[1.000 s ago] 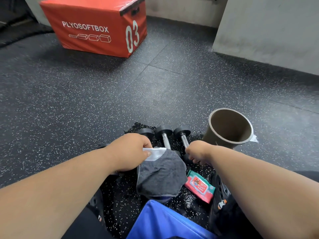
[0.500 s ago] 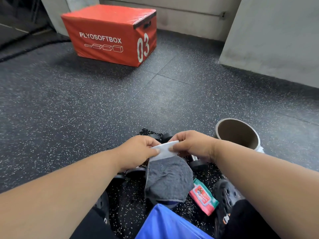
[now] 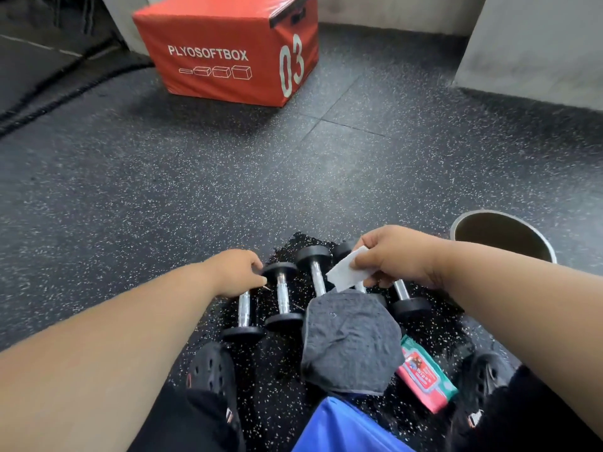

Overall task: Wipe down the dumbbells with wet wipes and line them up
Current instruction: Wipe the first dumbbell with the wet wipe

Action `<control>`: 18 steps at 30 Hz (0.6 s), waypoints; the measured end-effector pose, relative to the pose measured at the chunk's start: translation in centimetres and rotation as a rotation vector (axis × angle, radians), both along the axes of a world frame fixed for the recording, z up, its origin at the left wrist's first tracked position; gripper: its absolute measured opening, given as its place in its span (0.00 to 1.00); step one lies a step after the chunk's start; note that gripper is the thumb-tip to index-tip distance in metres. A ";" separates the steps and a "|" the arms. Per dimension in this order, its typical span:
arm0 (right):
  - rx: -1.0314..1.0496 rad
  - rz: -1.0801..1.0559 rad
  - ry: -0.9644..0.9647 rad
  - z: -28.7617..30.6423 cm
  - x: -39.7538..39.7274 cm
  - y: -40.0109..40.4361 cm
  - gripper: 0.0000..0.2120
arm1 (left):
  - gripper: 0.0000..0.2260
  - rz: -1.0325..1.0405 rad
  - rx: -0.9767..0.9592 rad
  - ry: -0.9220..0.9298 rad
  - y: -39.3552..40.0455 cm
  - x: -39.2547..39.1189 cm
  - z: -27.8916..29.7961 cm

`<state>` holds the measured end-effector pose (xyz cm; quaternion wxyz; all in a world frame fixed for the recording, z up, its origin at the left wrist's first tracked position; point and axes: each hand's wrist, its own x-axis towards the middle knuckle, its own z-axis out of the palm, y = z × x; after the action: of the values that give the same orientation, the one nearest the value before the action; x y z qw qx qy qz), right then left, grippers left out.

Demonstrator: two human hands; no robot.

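Note:
Several small black dumbbells with chrome handles lie side by side on a black mat. My left hand curls over the far end of the leftmost dumbbell, hiding that head. The second dumbbell lies just right of it, and a third is partly under a grey cloth. My right hand pinches a white wet wipe above the dumbbells on the right. Another dumbbell shows below that hand. A red wipes pack lies at the cloth's right.
An open round bin stands at the right of the mat. A red plyo box sits far back on the speckled floor, with a grey wall block back right. My black shoes and a blue object are near the bottom edge.
Both hands held the wipe half a second ago. My left hand has let go and moved left onto the leftmost dumbbell. My right hand keeps the wipe.

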<state>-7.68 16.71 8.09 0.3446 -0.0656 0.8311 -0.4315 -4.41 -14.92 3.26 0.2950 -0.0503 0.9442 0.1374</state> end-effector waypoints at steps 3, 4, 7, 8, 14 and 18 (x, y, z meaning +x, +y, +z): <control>0.036 0.000 0.044 -0.4 -0.5 -0.2 0.03 | 0.16 -0.088 -0.238 -0.140 -3.1 -2.1 -4.3; 0.055 -0.008 0.052 -0.5 -0.6 -0.1 0.03 | 0.14 -0.105 -0.280 -0.177 -3.6 -2.9 -5.6; 0.054 -0.048 0.031 -0.6 -1.2 0.0 0.02 | 0.14 -0.124 -0.368 -0.219 -4.8 -5.3 -9.5; 0.046 -0.064 0.018 -0.5 -1.3 -0.1 0.02 | 0.15 -0.111 -0.376 -0.212 -5.2 -5.9 -10.7; 0.010 -0.187 -0.160 -1.1 -2.7 -0.7 0.05 | 0.25 -0.111 -0.428 -0.237 -6.2 -9.6 -17.9; -0.006 -0.228 -0.210 -1.9 -3.9 -1.2 0.06 | 0.26 -0.141 -0.447 -0.288 -6.8 -11.6 -21.6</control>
<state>-11.61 15.47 6.19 0.3780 0.0734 0.7913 -0.4749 -16.05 -21.70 -18.35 0.4167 -0.0674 0.9006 -0.1039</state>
